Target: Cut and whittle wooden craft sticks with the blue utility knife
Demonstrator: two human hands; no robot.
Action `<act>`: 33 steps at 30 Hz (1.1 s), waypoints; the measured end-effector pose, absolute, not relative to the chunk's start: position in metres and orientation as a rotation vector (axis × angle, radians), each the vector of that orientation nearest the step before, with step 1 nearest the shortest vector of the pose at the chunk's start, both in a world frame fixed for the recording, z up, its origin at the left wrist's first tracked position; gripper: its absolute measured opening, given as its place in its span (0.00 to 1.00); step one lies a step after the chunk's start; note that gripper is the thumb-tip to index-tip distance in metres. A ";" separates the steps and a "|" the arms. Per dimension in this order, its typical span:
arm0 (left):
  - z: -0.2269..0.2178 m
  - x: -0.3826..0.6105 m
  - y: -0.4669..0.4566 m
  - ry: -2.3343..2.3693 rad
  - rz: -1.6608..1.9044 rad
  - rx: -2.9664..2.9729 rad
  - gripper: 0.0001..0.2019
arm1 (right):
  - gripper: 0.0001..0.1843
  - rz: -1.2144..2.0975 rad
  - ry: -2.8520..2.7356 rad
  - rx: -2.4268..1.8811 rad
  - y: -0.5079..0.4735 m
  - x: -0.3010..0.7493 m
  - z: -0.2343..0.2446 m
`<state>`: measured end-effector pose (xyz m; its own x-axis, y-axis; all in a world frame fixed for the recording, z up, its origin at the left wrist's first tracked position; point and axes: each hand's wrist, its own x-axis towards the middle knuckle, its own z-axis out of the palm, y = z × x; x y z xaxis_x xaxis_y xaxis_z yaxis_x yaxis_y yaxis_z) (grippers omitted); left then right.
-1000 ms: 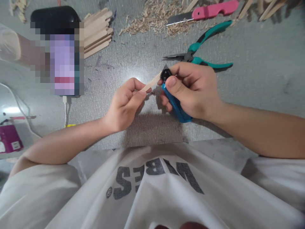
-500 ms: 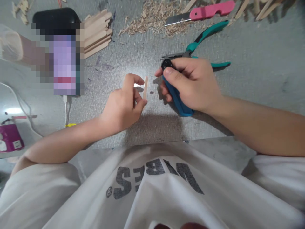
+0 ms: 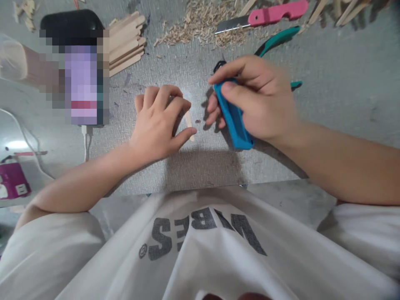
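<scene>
My left hand (image 3: 161, 118) is spread low over the table with its fingers curved apart. A short piece of wooden craft stick (image 3: 188, 121) lies between its index finger and thumb, partly covered by them. Whether the thumb touches it, I cannot tell. My right hand (image 3: 261, 100) is closed around a blue-handled tool (image 3: 234, 118) with a black rounded end (image 3: 219, 65). The index finger stretches along the tool toward that end. Behind the right hand lie pliers with green handles (image 3: 278, 39), their jaws hidden.
A pink-handled saw (image 3: 278, 12) rests by a heap of wood shavings (image 3: 200, 23). Whole craft sticks (image 3: 126, 39) are stacked beside a black object (image 3: 71, 23) and a blurred-out phone (image 3: 83, 83) with a white cable (image 3: 85, 143). A purple box (image 3: 14, 179) sits at far left.
My left hand has let go of the upright stick piece, which now lies on the table, and its fingers have spread. My right hand has turned the blue-handled tool and shifted slightly upward.
</scene>
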<state>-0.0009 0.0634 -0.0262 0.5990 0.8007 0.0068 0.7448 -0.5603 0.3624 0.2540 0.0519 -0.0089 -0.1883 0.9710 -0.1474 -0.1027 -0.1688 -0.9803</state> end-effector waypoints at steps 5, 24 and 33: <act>-0.034 -0.001 0.063 1.278 0.289 2.464 0.32 | 0.27 1.948 -0.849 -0.998 0.062 0.266 -0.007; -0.022 0.007 0.061 1.232 0.254 2.331 0.31 | 0.18 1.260 -1.532 -1.196 0.039 0.263 -0.020; -0.023 0.009 0.063 1.193 0.243 2.350 0.40 | 0.20 1.152 -1.519 -1.425 0.032 0.251 -0.009</act>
<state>0.0093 0.0630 -0.0231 0.6022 0.7961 -0.0608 0.7089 -0.4981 0.4994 0.2509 0.0317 -0.0092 -0.1061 0.9926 -0.0593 0.3246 -0.0218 -0.9456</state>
